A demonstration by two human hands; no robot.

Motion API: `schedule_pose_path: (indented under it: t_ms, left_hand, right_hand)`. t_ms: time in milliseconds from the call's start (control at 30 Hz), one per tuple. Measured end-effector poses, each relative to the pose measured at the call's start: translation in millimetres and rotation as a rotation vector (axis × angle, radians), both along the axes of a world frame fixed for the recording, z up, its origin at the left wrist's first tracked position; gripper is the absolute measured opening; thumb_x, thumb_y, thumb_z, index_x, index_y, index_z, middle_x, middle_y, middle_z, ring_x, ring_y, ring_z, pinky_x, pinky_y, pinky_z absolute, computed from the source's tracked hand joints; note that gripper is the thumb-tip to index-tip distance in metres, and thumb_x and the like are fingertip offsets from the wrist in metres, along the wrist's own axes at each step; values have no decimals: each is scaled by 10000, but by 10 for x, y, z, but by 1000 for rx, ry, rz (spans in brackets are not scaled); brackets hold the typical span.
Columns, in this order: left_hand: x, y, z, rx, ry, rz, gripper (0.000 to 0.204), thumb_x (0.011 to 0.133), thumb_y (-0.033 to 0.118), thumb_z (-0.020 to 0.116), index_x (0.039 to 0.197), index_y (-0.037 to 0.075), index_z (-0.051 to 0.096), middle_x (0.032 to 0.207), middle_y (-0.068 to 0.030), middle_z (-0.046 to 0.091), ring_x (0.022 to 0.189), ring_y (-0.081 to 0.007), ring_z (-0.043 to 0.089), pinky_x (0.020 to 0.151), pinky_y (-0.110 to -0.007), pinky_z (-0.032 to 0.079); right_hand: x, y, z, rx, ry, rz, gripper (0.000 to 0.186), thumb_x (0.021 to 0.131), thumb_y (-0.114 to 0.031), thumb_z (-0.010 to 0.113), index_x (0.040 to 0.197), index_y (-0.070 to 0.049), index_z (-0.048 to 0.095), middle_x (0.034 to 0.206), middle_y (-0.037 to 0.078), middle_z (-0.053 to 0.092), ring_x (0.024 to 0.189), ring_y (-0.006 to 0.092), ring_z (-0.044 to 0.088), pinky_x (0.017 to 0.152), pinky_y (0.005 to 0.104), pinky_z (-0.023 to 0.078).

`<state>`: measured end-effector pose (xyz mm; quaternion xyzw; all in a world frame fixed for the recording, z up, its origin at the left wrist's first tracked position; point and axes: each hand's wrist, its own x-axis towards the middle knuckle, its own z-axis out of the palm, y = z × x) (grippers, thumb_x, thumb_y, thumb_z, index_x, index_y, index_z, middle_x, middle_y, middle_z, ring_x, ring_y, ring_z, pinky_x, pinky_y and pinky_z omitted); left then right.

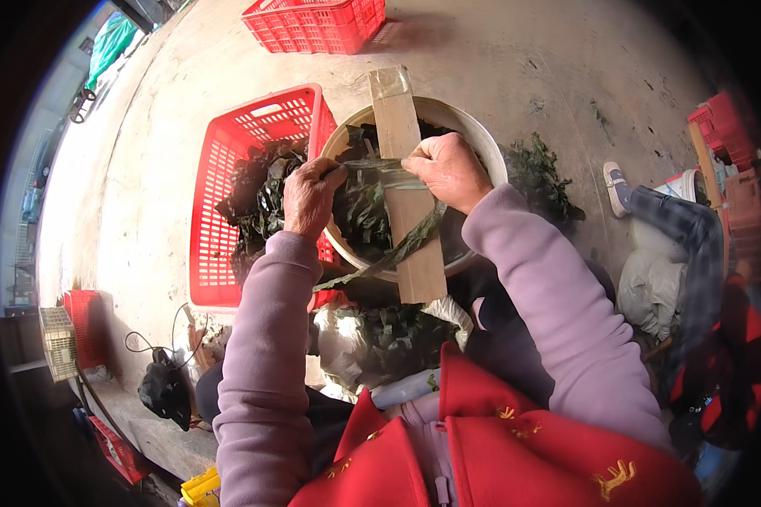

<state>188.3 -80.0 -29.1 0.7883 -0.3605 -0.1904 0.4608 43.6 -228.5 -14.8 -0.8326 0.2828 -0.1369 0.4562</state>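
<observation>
A wooden board (397,127) lies across a round pale tub (487,144) holding dark green seaweed (361,213). Over the board stretches a thin strip of seaweed (365,165) between my two hands. My left hand (309,193) is closed in a pinch on the strip's left part, above the tub's left rim. On the board's right side my right hand (450,169) pinches the other part, thumb and fingers together. A longer seaweed frond (416,239) crosses the board lower down and hangs over the near rim.
A red plastic crate (216,186) of seaweed stands left of the tub, another red crate (313,25) beyond. More seaweed (537,177) lies on the floor at right, near another person's leg (681,224). A white sack (342,342) with seaweed sits close to me; a black bag (165,389) is at left.
</observation>
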Motion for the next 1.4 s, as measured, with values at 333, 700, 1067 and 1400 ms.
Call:
schedule_pose_path:
  t_ms: [333,700,1067,1400]
  left_hand:
    - [-197,-78,-189,222,-356,318,263,772,308,607,862,66,659,670,-146,597,613,-246,569,606,-320,433]
    - [-259,138,-170,-2,-308,225,452,744,254,665,1105,-9,594,774,-111,654,702,-153,609,687,-266,468]
    - [-1082,591,352,-171,424,-205,145,857,140,597,816,15,659,601,30,537,544,-26,450,480,-175,350]
    - [-477,1338,594,-81,-670,77,142,803,107,629,889,-2,660,690,-56,608,732,-162,575,685,-282,448]
  right_hand:
    - [6,20,-249,-9,-36,-110,204,726,-148,626,716,55,615,600,151,589,553,152,537,566,309,445]
    - [-265,-5,-10,904,-391,-144,217,905,-209,516,841,-4,545,602,-17,438,478,76,371,477,236,364]
    - [-682,457,556,1323,-913,-5,259,925,-292,452,785,-78,494,606,-16,338,530,131,342,648,339,381]
    - [-824,753,578,817,-661,-114,213,916,-182,500,941,-5,616,838,46,610,685,120,553,596,242,449]
